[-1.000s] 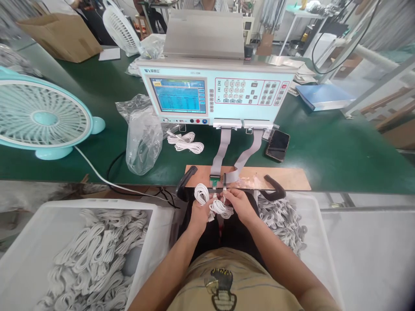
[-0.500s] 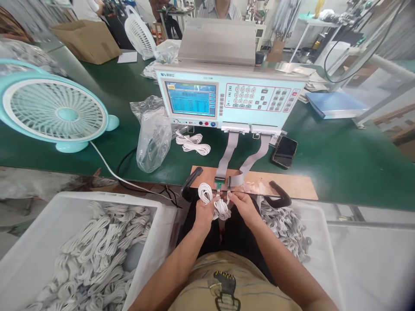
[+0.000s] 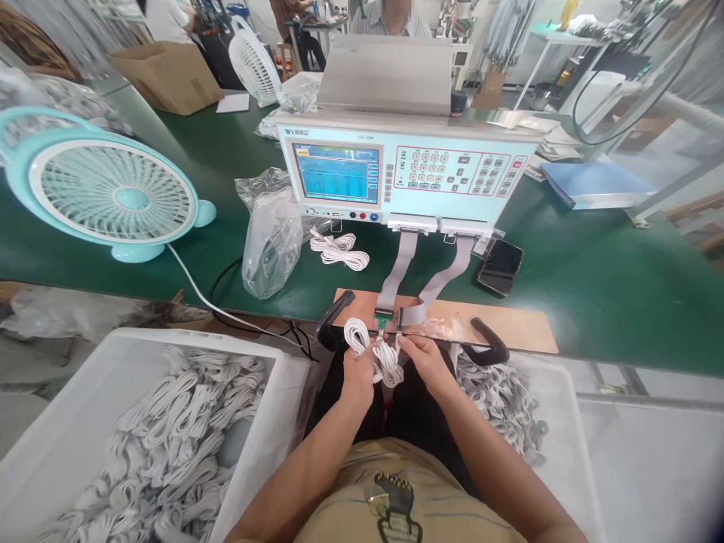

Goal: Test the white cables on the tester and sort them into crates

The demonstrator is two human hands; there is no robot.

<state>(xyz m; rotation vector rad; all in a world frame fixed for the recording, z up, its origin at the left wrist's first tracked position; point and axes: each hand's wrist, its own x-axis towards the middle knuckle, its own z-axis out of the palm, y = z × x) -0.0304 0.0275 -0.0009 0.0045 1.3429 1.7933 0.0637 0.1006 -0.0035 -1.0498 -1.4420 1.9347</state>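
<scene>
My left hand [image 3: 358, 371] is closed round a coiled white cable [image 3: 389, 366], whose loops stick out on both sides of the fingers. One plug of this cable meets a small green circuit board [image 3: 382, 320] at the end of a grey ribbon cable [image 3: 396, 270]. Close beside it, my right hand [image 3: 425, 362] pinches the cable's other end at the connector of a second ribbon cable [image 3: 446, 279]; the fingertips partly hide that plug. Both ribbons run up to a cable tester [image 3: 441, 177] with a lit blue screen.
A wooden strip [image 3: 514, 326] with black clamps [image 3: 487, 343] lies along the table edge. White bins of coiled cables [image 3: 170, 422] flank my legs. Another white cable [image 3: 340, 250], a plastic bag [image 3: 271, 245], a phone [image 3: 500, 266] and a fan [image 3: 121, 196] are on the green table.
The view has shifted slightly. Large text on the tester's screen has gone, leaving rows of small text. Both hands keep their places at the connectors.
</scene>
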